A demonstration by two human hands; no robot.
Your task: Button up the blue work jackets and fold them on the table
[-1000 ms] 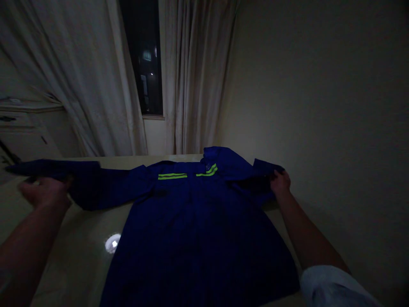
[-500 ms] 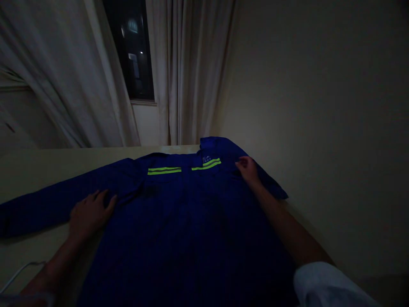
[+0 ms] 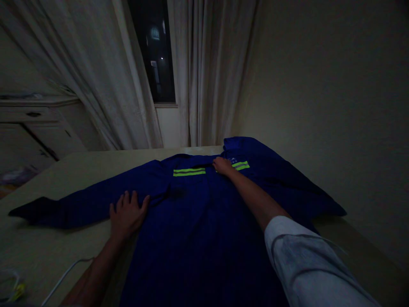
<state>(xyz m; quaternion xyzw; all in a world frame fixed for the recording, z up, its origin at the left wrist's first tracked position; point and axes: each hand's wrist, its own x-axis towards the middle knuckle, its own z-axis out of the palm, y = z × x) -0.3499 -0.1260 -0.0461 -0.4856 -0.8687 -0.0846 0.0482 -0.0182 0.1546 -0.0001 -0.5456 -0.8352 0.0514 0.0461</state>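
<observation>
Blue jacket [image 3: 198,230]: laid out on pale tabletop [image 3: 83,160], mid-view, sleeves spread to both sides, collar end farthest off. Far left: pale cabinet [image 3: 47,115] with panelled front, standing beyond tabletop. Lower left: thin, smooth white cable [image 3: 65,275], curving up to left forearm. Next, left-side jacket sleeve [image 3: 89,202]: matt cloth, long, softly creased, darker and bunched at cuff. Left hand [image 3: 126,215]: palm down on sleeve cloth near armhole, grip spread wide, nothing clasped. Behind: heavy curtains [image 3: 96,76] in deep vertical folds, either side of narrow dark window [image 3: 155,55]. Below collar: straight-edged lime strip [image 3: 189,172] with grey centre band. Right hand [image 3: 223,165]: at collar edge, partly covering matching second strip [image 3: 242,166]; grip drawn in, fingers bent; cannot tell whether cloth is pinched. Rightmost: right-side jacket sleeve [image 3: 297,183], broad, slanting down; alongside, plain wall [image 3: 335,98].
</observation>
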